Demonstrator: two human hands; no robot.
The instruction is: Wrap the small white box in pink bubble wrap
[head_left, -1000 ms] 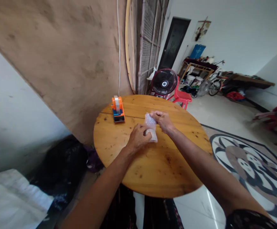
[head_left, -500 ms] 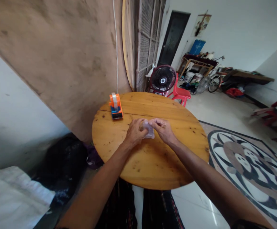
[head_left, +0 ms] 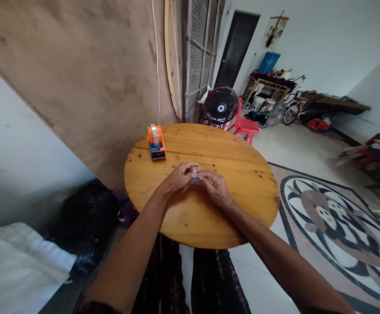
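Note:
Both my hands meet over the middle of a round wooden table [head_left: 190, 218]. Between them is a small clear plastic bag [head_left: 195, 180], partly hidden by my fingers. My left hand [head_left: 179, 175] pinches it from the left, thumb and fingers closed on its upper part. From the right, my right hand [head_left: 216, 186] has its fingertips closed on the same piece. What the bag contains, if anything, is too small to make out. Toward the table's far left edge stands an orange and blue tape dispenser [head_left: 156, 142] with a roll of clear tape.
Past the table are a dark fan [head_left: 222, 106] and a red plastic chair [head_left: 245, 124]. A brown board [head_left: 111, 65] leans at the left, with black bags [head_left: 85, 218] and a white sack [head_left: 20, 261] below. A panda floor pattern [head_left: 337, 222] lies at right.
My hands have drawn closer together around the plastic bag, which now shows less and looks bunched up. My right hand has come lower and inward. The view has shifted slightly.

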